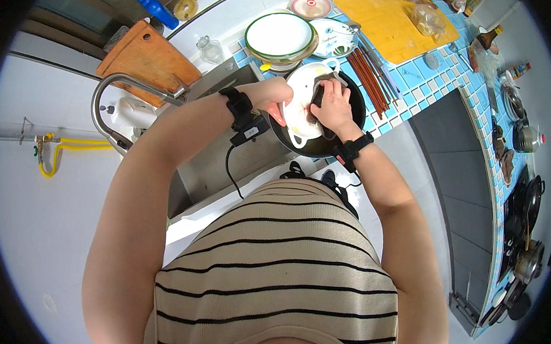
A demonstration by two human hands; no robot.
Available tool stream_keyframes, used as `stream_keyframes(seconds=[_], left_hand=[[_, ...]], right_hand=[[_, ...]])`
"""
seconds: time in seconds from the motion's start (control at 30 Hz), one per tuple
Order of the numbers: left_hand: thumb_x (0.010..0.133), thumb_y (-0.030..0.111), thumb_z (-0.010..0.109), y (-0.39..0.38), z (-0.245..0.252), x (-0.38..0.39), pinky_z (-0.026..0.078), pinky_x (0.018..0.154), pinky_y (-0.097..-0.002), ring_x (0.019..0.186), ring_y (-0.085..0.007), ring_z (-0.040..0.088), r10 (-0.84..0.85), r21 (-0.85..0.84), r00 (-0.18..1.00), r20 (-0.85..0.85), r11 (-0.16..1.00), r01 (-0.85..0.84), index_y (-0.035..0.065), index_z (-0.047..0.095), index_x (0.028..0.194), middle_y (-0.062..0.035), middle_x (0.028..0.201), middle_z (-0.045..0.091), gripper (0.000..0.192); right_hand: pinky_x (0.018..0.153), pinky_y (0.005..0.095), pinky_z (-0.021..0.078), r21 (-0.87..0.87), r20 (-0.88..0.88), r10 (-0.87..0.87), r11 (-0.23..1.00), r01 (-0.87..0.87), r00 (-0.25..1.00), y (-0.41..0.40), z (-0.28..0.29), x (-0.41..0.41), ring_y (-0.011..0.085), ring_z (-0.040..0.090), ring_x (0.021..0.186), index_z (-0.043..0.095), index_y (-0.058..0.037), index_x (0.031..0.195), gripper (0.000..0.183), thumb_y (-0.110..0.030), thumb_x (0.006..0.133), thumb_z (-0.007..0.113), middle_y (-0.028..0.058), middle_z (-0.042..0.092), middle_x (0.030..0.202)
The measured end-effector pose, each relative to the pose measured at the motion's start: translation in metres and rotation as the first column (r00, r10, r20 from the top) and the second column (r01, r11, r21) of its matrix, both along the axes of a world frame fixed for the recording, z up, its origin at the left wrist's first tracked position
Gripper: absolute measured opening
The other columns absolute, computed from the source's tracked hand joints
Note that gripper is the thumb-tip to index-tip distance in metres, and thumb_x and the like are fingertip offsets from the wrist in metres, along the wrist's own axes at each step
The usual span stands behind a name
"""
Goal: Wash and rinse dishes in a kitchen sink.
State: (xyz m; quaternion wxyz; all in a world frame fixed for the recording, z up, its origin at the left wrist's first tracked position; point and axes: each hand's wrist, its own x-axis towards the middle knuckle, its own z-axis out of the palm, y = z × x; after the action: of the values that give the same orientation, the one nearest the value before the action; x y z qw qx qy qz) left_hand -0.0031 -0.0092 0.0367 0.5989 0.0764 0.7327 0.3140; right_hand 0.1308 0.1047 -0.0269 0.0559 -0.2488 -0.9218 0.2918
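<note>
A white two-handled dish (302, 96) is tilted above a round black pan (357, 104). Loop handles stand out at its top and bottom ends, and small yellow marks dot its surface. My left hand (275, 96) grips the dish by its left edge; part of the fingers is hidden behind it. With spread fingers, my right hand (336, 105) presses a dark cloth (317, 95) onto the right part of the dish. The pan sits at the counter's edge beside the sink, and what it holds is mostly hidden.
Stacked plates (280, 34) stand behind the dish, with brown chopsticks (368, 81) to the right. A yellow cutting board (386, 26) lies farther back. Left are the metal sink (219, 169), a curved faucet (103, 86) and a leaning wooden board (148, 58). Pans (533, 202) line the far-right counter.
</note>
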Motion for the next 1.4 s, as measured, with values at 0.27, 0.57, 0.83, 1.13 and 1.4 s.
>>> stream_keyframes(seconds=[0.27,0.57,0.83,1.13,1.4], left_hand=[[0.069,-0.001,0.043,-0.005,0.03,0.011,0.056,0.061,-0.0405,0.068,-0.037,0.062,0.037,0.03,0.999,-0.02,0.999,-0.036,-0.0247,0.042,0.099,-0.032,0.084,0.056,0.039],[0.07,-0.001,0.041,-0.004,0.005,-0.011,0.056,0.05,-0.0363,0.062,-0.0313,0.064,-0.614,0.024,0.635,-0.47,0.71,0.704,-0.0198,0.051,0.093,-0.0266,0.079,0.06,0.031],[0.071,-0.001,0.043,0.017,0.054,0.013,0.054,0.042,-0.0373,0.06,-0.0333,0.063,-0.507,-0.264,0.651,-0.565,0.859,0.439,-0.0172,0.053,0.089,-0.026,0.075,0.059,0.026],[0.067,0.009,0.054,0.018,0.044,0.016,0.05,0.06,-0.0403,0.075,-0.0336,0.061,-0.634,-0.39,0.279,-0.722,0.705,0.593,-0.0104,0.054,0.092,-0.0233,0.085,0.059,0.032],[0.069,0.007,0.055,-0.057,-0.018,0.016,0.046,0.076,-0.0333,0.09,-0.0243,0.057,-0.055,0.281,0.6,-0.798,0.847,0.452,-0.0054,0.039,0.116,-0.0196,0.102,0.055,0.051]], right_hand=[[0.089,0.0467,0.0344,0.121,0.166,0.238,0.958,-0.259,0.957,0.008,-0.023,0.006,0.0323,0.046,0.106,0.051,0.0022,0.099,0.029,-0.01,0.072,0.05,0.0187,0.044,0.111],[0.081,0.0341,0.0429,-0.124,0.224,0.392,0.92,-0.372,0.893,0.002,-0.015,0.011,0.0306,0.055,0.092,0.061,-0.0046,0.079,0.013,-0.009,0.067,0.057,0.0176,0.056,0.092],[0.082,0.0381,0.0426,0.252,-0.295,0.027,0.966,0.05,0.955,0.034,0.02,0.019,0.0339,0.052,0.093,0.048,-0.0047,0.11,0.049,-0.018,0.066,0.063,0.0183,0.054,0.094],[0.068,0.0407,0.0479,0.12,-0.159,0.246,0.966,-0.229,0.956,0.054,0.013,-0.023,0.0342,0.06,0.071,0.063,-0.0062,0.09,0.023,-0.025,0.081,0.054,0.0196,0.061,0.074],[0.068,0.0375,0.0476,-0.058,-0.188,0.163,0.983,-0.177,0.968,0.057,0.004,-0.017,0.0351,0.059,0.072,0.063,-0.003,0.092,0.028,-0.028,0.081,0.056,0.0224,0.06,0.076]])
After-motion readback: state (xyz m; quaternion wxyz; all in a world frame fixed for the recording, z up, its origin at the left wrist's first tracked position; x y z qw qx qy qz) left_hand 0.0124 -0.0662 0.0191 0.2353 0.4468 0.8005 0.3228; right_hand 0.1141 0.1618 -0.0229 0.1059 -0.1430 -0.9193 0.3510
